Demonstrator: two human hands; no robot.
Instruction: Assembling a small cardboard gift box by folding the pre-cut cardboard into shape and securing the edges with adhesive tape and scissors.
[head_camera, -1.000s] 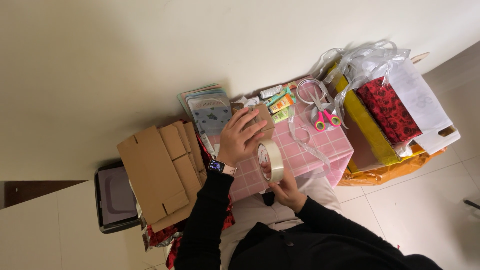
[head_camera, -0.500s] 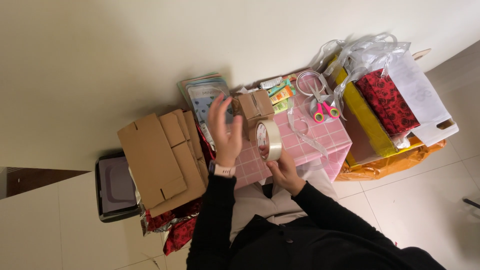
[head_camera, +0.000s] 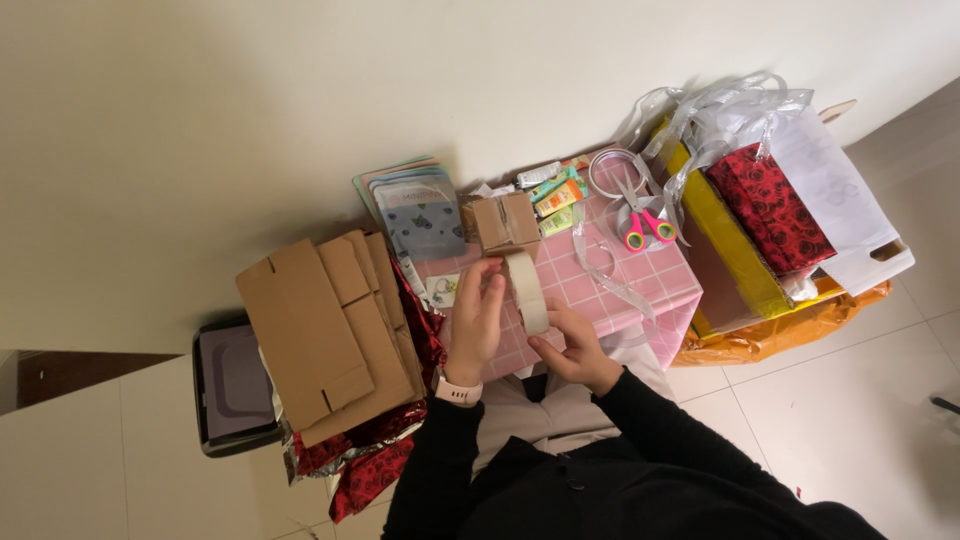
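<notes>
Tape roll (head_camera: 527, 290), pale and seen nearly edge-on, sits between my two hands above the near edge of the pink gridded box (head_camera: 640, 285). My right hand (head_camera: 572, 345) is clamped on its lower rim, fingers curled under it. My left hand (head_camera: 478, 312) is at the roll's upper side, fingertips pinched against it; I cannot tell whether they hold the tape's loose end. Just beyond the roll stands a small brown cardboard box (head_camera: 503, 222) on the pink surface, close to the roll, though I can't say if they touch. Farther right on the pink box lie pink-handled scissors (head_camera: 640, 225). Flattened cardboard sheets (head_camera: 325, 330) lie to my left over red patterned wrapping paper (head_camera: 360, 460). A red patterned gift bag (head_camera: 765, 205) is well off to the right
</notes>
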